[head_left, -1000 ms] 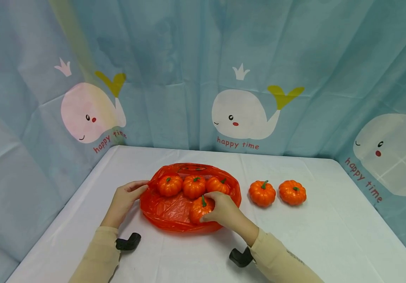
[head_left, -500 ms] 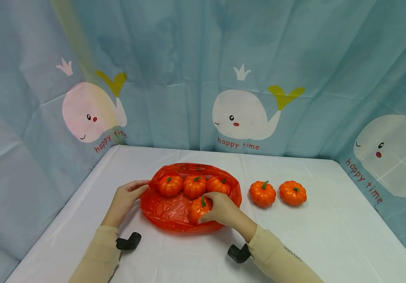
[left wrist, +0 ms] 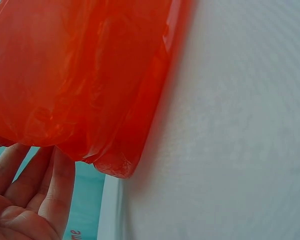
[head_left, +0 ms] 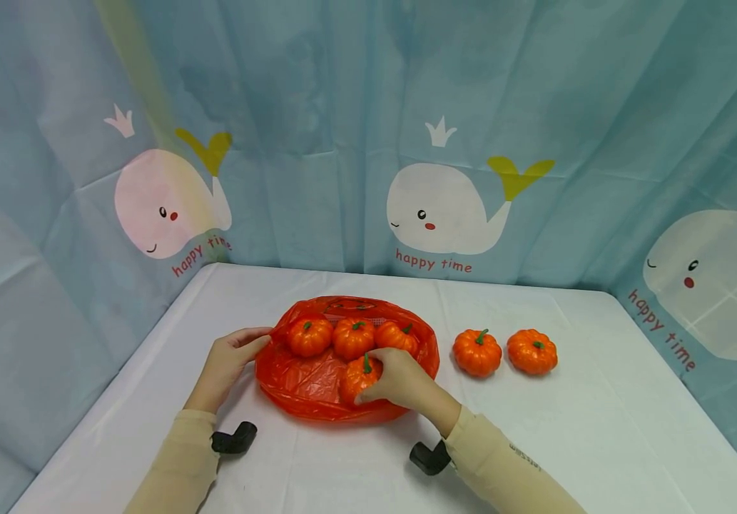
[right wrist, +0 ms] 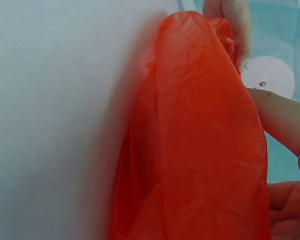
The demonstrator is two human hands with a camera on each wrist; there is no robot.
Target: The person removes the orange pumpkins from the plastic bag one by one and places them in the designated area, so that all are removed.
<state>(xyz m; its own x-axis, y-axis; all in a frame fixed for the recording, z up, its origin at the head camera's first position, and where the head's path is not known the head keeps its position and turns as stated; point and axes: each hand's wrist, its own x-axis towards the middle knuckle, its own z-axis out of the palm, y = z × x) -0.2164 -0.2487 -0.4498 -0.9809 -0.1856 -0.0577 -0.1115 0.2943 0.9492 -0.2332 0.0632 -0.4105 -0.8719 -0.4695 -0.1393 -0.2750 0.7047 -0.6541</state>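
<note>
A red plastic bag (head_left: pixel 312 410) lies spread wide at the middle of the table, its mouth facing up. Inside it, along the far side, sit three small orange pumpkins with green stems: a left pumpkin (head_left: pixel 309 338), a middle pumpkin (head_left: pixel 353 339) and a right pumpkin (head_left: pixel 397 337). My right hand (head_left: pixel 400 378) reaches over the bag's near right rim and grips another pumpkin (head_left: pixel 358 378) at the front. At the bag's left edge, my left hand (head_left: pixel 230 364) pinches the rim between thumb and fingers. The left wrist view shows the fingers (left wrist: pixel 60 195) partly behind the plastic.
Two more pumpkins rest on the white table (head_left: pixel 599 421) right of the bag: a nearer one (head_left: pixel 476 353) and a farther-right one (head_left: pixel 531 351). Behind the table hangs a blue curtain (head_left: pixel 317 178) with whale prints. Black wrist mounts (head_left: pixel 235 438) stick out from both sleeves.
My right hand has shifted slightly left, with the gripped pumpkin moving left inside the bag. The left hand has stayed at the bag's rim.
</note>
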